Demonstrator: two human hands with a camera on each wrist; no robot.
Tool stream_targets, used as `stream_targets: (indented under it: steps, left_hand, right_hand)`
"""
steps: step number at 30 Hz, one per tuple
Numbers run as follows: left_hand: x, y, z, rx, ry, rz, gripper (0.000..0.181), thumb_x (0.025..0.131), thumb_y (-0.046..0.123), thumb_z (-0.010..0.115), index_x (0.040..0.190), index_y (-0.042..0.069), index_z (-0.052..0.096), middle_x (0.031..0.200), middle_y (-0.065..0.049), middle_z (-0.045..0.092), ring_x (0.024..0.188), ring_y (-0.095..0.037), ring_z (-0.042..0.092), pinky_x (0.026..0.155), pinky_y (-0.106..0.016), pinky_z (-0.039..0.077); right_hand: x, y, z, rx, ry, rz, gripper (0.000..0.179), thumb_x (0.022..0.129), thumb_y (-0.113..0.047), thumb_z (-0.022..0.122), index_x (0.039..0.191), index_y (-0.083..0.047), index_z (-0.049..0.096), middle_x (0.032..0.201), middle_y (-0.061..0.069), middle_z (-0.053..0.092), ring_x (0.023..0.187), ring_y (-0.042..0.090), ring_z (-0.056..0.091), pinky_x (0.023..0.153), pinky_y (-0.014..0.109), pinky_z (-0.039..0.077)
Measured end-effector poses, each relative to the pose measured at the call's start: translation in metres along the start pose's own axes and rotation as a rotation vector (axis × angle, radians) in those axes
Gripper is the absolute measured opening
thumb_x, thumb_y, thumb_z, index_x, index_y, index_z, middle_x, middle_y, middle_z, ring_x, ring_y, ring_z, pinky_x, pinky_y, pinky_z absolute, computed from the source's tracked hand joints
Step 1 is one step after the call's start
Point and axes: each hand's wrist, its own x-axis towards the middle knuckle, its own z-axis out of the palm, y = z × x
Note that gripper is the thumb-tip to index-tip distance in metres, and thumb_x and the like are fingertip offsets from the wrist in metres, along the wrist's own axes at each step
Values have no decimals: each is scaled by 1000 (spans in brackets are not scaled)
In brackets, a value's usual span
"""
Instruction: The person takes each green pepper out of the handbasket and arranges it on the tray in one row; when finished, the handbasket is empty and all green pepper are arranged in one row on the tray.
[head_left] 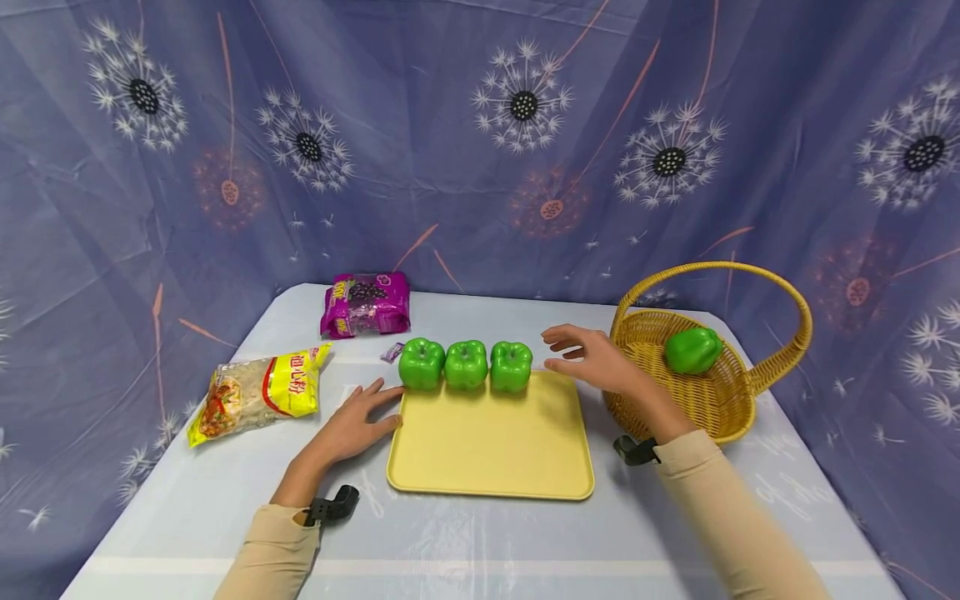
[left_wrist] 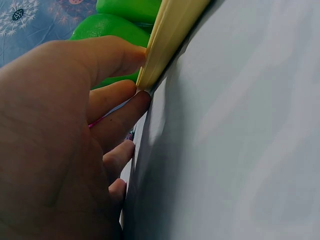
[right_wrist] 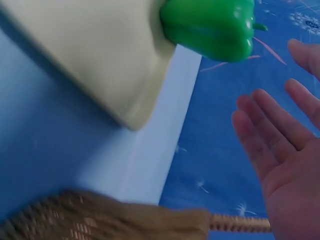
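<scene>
Three green bell peppers (head_left: 466,364) stand in a row along the far edge of a yellow tray (head_left: 491,450). My left hand (head_left: 358,425) touches the tray's left rim near the far corner; in the left wrist view the thumb and fingertips (left_wrist: 141,97) meet that rim, with the fingers fairly straight. The right hand (head_left: 592,358) hovers beyond the tray's far right corner, its fingers loosely bent and holding nothing. Nearest to it are the rightmost pepper (right_wrist: 210,27) and a wicker basket (head_left: 738,417). Another green bell pepper (head_left: 693,350) lies inside the basket.
A yellow noodle packet (head_left: 258,392) lies left of the tray. Farther back sits a purple grape-print bag (head_left: 367,305), with a small purple wrapped piece (head_left: 392,352) beside the left pepper. The basket's tall handle (head_left: 712,267) arches up. Behind the table hangs a blue dandelion-print cloth (head_left: 420,150).
</scene>
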Motion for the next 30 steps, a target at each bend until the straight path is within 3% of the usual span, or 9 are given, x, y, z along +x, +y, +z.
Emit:
stream_targets:
  steps: [13, 17, 22, 30]
  left_hand:
    - [1, 2, 0, -5, 3, 13, 54, 93, 35, 63, 141, 16, 51, 149, -20, 35, 141, -38, 21, 114, -57, 7]
    - [1, 2, 1, -11, 0, 5, 54, 93, 37, 62, 142, 17, 50, 150, -21, 33, 141, -40, 20, 114, -57, 8]
    - [0, 1, 1, -4, 3, 3, 54, 93, 38, 62, 142, 18, 50, 150, -21, 33, 140, -40, 21, 113, -57, 8]
    - [-1, 5, -2, -19, -7, -5, 54, 93, 35, 63, 142, 16, 50, 150, -21, 32, 141, -40, 20, 113, -59, 7]
  right_hand:
    - [-30, -4, -41, -49, 11, 22, 43, 89, -36, 69, 128, -19, 59, 119, 0, 61, 107, 24, 60, 91, 45, 50]
    - [-44, 5, -55, -114, 21, 37, 40, 90, -37, 68, 126, -20, 60, 116, -2, 62, 103, 19, 60, 89, 41, 50]
    - [-60, 13, -77, -190, 16, 56, 37, 90, -29, 69, 122, -13, 63, 114, 5, 64, 101, 22, 61, 85, 44, 51]
    - [-71, 42, -111, -324, 34, 179, 47, 91, -39, 65, 129, -11, 59, 122, 10, 61, 106, 32, 60, 83, 49, 52]
